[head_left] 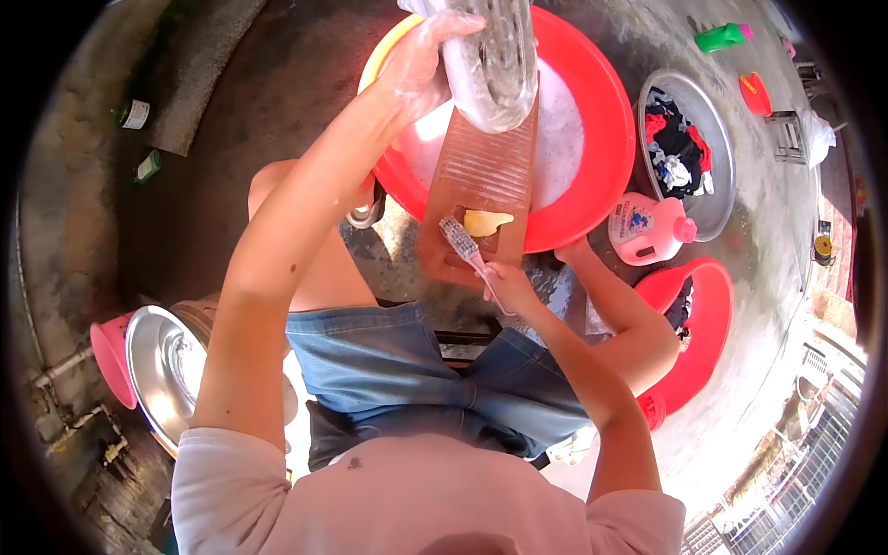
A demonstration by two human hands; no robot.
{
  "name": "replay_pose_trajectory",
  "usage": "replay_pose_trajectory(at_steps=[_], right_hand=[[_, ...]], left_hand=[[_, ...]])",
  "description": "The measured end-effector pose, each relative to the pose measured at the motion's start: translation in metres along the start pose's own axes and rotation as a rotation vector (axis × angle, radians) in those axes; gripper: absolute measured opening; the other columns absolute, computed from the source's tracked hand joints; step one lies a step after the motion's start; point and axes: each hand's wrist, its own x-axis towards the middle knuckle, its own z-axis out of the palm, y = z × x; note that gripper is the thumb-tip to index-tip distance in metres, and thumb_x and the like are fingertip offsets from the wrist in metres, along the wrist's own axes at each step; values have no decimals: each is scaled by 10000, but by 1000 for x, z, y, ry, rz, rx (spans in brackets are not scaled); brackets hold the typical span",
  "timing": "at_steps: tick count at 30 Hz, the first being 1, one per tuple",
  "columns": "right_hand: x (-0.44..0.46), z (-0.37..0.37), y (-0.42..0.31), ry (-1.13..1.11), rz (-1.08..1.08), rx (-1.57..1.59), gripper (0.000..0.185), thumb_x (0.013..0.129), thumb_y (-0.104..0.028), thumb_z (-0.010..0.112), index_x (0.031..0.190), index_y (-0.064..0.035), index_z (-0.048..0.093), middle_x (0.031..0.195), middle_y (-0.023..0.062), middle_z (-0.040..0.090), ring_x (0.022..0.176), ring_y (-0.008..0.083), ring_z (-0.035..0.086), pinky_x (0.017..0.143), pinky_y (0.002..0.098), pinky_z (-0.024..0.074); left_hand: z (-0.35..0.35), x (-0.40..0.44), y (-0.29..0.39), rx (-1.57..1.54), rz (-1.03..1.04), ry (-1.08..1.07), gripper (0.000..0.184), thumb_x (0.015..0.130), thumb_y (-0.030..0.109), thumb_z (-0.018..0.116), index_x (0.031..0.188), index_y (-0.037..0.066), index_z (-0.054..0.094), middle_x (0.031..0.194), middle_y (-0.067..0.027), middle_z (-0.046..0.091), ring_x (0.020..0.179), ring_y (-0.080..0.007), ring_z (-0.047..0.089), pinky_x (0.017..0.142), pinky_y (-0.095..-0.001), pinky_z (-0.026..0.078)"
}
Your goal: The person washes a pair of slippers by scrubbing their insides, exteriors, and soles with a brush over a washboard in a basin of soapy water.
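At the top of the view my left hand [416,65], wet with suds, grips a pale shoe [497,69] whose grey ridged sole faces me. It is held up over the far end of a brown washboard [481,171]. The washboard leans out of a red basin [606,139] of sudsy water. Closed around the handle of a scrub brush [460,238], my right hand [509,287] is low by the near end of the board. The brush head lies over the board, beside a yellow piece of soap [486,222] in its recess.
To the right are a metal basin of clothes [726,176], a pink detergent jug [643,228] and another red basin [712,333]. A green bottle [720,38] lies farther off. Metal [153,370] and pink basins [111,365] stand at left, near a stone slab [199,74].
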Motion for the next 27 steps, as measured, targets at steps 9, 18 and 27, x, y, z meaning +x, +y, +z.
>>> replay_pose_trajectory(at_steps=[9, 18, 27], right_hand=[[19, 15, 26, 530, -274, -833, 135, 805, -145, 536, 900, -49, 542, 871, 168, 593, 806, 341, 630, 577, 413, 535], [16, 8, 21, 553, -194, -800, 206, 794, -134, 564, 986, -65, 540, 940, 171, 563, 828, 329, 625, 655, 428, 530], [-156, -78, -185, 638, -877, 145, 253, 800, -95, 635, 1036, -13, 597, 853, 104, 619, 697, 175, 611, 648, 291, 498]], left_hand=[[24, -67, -16, 66, 93, 68, 549, 761, 177, 620, 1243, -2, 428, 1184, -164, 542, 1095, -303, 539, 987, -457, 408], [57, -100, -50, 49, 20, 72, 606, 736, 183, 604, 1272, -11, 400, 1156, -181, 546, 1078, -318, 546, 973, -437, 419], [103, -121, -66, 310, -57, 141, 569, 791, 185, 612, 1282, -7, 398, 1190, -139, 519, 1101, -241, 518, 945, -389, 425]])
